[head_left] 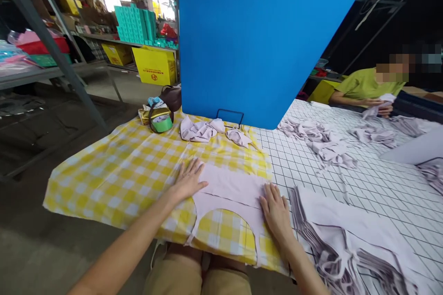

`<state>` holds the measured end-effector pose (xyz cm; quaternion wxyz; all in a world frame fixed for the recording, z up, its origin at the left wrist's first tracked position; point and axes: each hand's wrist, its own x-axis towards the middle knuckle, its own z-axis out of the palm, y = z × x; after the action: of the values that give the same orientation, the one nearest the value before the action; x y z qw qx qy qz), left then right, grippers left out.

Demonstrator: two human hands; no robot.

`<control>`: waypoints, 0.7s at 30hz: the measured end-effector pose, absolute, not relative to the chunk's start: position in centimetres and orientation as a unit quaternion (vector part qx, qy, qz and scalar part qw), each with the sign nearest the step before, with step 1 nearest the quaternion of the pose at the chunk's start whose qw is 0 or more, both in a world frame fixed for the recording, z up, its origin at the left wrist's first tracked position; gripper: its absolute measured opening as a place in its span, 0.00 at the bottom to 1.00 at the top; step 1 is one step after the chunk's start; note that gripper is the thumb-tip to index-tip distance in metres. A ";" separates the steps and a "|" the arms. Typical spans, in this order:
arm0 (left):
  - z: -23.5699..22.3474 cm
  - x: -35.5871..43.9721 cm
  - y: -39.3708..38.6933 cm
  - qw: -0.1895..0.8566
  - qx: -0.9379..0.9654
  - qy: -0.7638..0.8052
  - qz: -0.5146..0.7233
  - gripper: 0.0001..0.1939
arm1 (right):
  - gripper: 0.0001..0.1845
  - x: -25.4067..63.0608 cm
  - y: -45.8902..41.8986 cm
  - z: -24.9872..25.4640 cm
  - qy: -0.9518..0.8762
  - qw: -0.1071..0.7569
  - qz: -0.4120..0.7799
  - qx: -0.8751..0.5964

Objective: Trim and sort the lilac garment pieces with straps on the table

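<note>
A pale lilac strappy top (232, 189) lies flat before me on a yellow-and-white checked cloth (134, 170). Its straight band faces away from me, and its curved opening and two thin straps point toward my lap. My left hand (189, 179) rests flat on the top's left edge, fingers stretched out. On the right edge, my right hand (275, 205) lies with its fingers extended over the fabric. Just right of that hand sits a stack of similar lilac garments (346, 230), straps bunched at the near side.
A large blue board (263, 41) stands upright at the table's back. Crumpled lilac pieces (199, 129) lie before it, a green tape roll (162, 123) to their left. More lilac pieces (318, 138) cover the white gridded surface (287, 156). A co-worker (367, 85) handles fabric at far right.
</note>
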<state>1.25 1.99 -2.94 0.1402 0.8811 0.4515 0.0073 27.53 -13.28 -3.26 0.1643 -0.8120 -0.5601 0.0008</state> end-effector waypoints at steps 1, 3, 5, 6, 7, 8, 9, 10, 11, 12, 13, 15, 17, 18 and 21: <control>-2.8 1.6 1.6 0.139 0.883 0.448 0.008 0.33 | 0.26 26.6 -14.7 -2.6 -0.549 0.203 0.002 -0.811; -2.3 2.6 0.6 0.145 0.897 0.418 0.009 0.33 | 0.24 24.3 -18.2 -1.5 -0.541 0.252 0.073 -0.799; -1.8 4.3 -0.6 0.160 0.917 0.365 0.014 0.32 | 0.23 22.0 -21.9 -1.2 -0.548 0.213 0.250 -0.769; -1.5 5.3 -1.2 0.170 0.925 0.339 0.018 0.31 | 0.22 20.9 -23.6 -1.5 -0.541 0.181 0.322 -0.755; -1.3 6.4 -1.8 0.179 0.932 0.314 0.025 0.31 | 0.20 20.1 -24.9 -2.1 -0.520 0.158 0.366 -0.755; -1.1 7.6 -2.5 0.188 0.938 0.291 0.033 0.30 | 0.17 19.4 -26.0 -2.9 -0.488 0.153 0.380 -0.771; -1.1 8.8 -3.2 0.198 0.942 0.268 0.040 0.30 | 0.17 19.0 -26.6 -3.8 -0.447 0.168 0.372 -0.796; -1.1 9.9 -3.9 0.208 0.945 0.250 0.042 0.30 | 0.20 18.6 -27.0 -4.6 -0.401 0.202 0.359 -0.818; -1.3 11.0 -4.5 0.220 0.946 0.236 0.037 0.30 | 0.23 18.4 -27.1 -5.4 -0.358 0.249 0.354 -0.827; -1.5 11.8 -5.2 0.231 0.946 0.225 0.027 0.31 | 0.25 18.3 -27.0 -5.9 -0.321 0.300 0.366 -0.820; -1.9 12.5 -5.8 0.237 0.946 0.220 0.017 0.32 | 0.25 18.2 -26.8 -6.2 -0.293 0.347 0.392 -0.800; -2.6 13.2 -6.6 0.236 0.946 0.222 0.006 0.34 | 0.23 17.9 -26.8 -6.1 -0.258 0.417 0.441 -0.752; -3.3 13.4 -6.9 0.223 0.948 0.229 0.009 0.36 | 0.23 17.6 -27.6 -5.5 -0.235 0.457 0.455 -0.727; -3.5 13.4 -7.0 0.218 0.948 0.231 0.009 0.36 | 0.23 17.4 -28.3 -5.2 -0.227 0.466 0.457 -0.723; -3.6 13.3 -6.9 0.218 0.947 0.235 -0.002 0.37 | 0.23 16.9 -31.0 -4.3 -0.210 0.472 0.463 -0.720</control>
<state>13.26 -6.85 -3.61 0.2180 0.9473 0.2347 -0.0018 16.92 -31.05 -4.34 0.4716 -0.7204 -0.2099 0.4632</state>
